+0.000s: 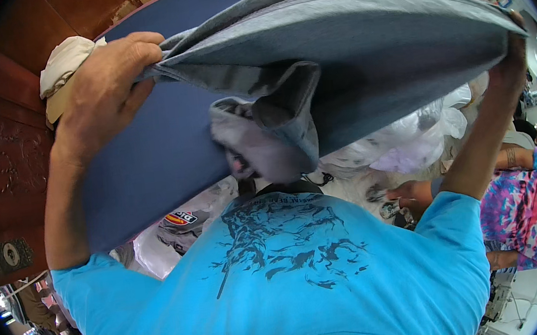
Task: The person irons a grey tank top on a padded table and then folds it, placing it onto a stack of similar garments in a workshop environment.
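Note:
A grey denim garment (359, 30), its kind unclear in the folds, is stretched wide between my two raised hands above a blue-topped table (156, 156). My left hand (112, 82) is closed, pinching the garment's left corner between thumb and fingers. Far to the right, my right hand (510, 54) grips the opposite corner; cloth hides part of its fingers. From the middle of the garment a loose, tube-like part (286, 116) hangs down in folds toward the table's near edge, slightly blurred.
White cloth (67, 61) lies at the table's far left corner, beside a carved red-brown wooden panel (8, 149). Clear plastic bags (409, 136) fill the space along the table's near side. Another person in a tie-dye shirt (521, 206) is at the right.

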### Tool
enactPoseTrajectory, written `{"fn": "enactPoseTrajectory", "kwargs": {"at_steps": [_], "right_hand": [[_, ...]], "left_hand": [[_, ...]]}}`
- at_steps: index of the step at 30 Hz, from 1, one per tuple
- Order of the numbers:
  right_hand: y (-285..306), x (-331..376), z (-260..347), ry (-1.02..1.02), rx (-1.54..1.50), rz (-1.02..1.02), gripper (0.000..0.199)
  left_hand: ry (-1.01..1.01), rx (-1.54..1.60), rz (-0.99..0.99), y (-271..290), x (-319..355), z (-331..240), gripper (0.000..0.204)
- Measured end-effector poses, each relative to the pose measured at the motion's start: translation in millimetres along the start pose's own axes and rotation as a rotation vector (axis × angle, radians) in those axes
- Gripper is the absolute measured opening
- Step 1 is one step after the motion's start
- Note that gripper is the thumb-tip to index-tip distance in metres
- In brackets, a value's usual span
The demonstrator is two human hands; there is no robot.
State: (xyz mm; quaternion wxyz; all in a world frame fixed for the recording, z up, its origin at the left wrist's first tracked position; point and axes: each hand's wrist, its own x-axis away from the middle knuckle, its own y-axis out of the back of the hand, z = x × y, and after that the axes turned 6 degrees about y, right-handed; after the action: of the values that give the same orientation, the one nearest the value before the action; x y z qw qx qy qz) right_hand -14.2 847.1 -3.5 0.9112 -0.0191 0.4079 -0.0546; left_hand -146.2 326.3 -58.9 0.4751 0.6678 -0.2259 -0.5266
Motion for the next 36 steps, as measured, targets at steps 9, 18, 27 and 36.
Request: {"fn": "enactPoseTrajectory", "kwargs": {"at_steps": [9, 18, 27, 36], "right_hand": [[50, -30, 27, -0.114, 0.451, -0.177, 0.035], [41, -1, -16, -0.071, 0.255, 0.084, 0.032], [15, 29, -76, -0.218, 0.319, 0.409, 0.020], [-56, -29, -128, -0.211, 0.064, -0.036, 0.029]], "left_hand": [[0.070, -0.207, 0.217, -5, -30, -29, 0.024], [0.376, 0.127, 0.388, -6, 9, -74, 0.029], [1.082, -0.039, -0.056, -28, 120, -104, 0.039], [1.256, 0.862, -0.983, 5, 202, -56, 0.047]]}}
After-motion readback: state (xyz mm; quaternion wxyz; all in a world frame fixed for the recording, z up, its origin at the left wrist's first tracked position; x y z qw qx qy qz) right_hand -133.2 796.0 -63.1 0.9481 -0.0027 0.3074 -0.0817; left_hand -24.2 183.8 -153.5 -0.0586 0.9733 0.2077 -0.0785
